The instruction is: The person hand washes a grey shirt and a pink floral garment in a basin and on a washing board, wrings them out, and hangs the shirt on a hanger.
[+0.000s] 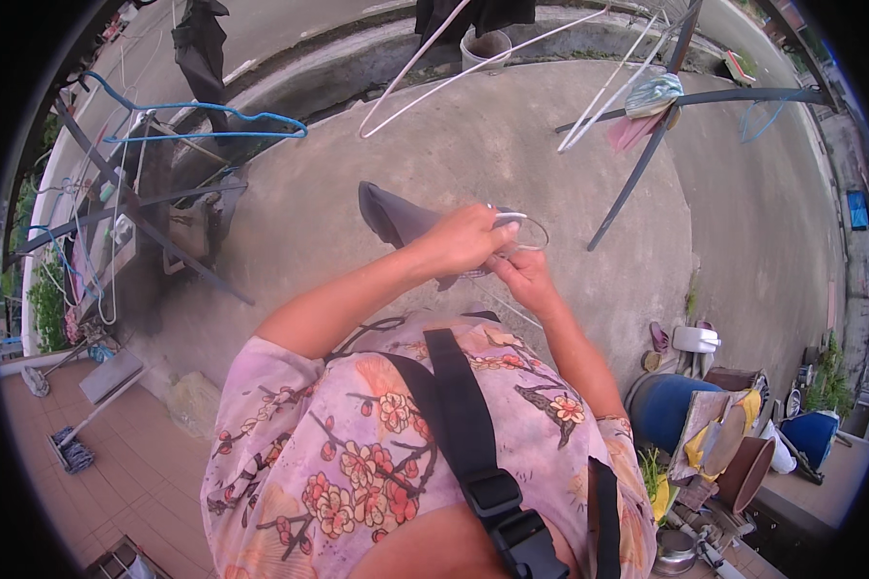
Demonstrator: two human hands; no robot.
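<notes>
A dark grey garment hangs in front of my chest, below both hands. My left hand closes around the garment's bunched upper part and a thin white clothes hanger. Right beside it, my right hand grips the same hanger and the cloth's edge with its fingers pinched. The hanger's curved end loops out past the fingertips to the right. A thin white line shows under the hands; whether it belongs to the hanger is unclear.
A blue hanger and a white hanger hang ahead, near dark hung clothing. Dark metal rack legs cross at right, holding cloths. A mop lies at left; a blue barrel stands at right.
</notes>
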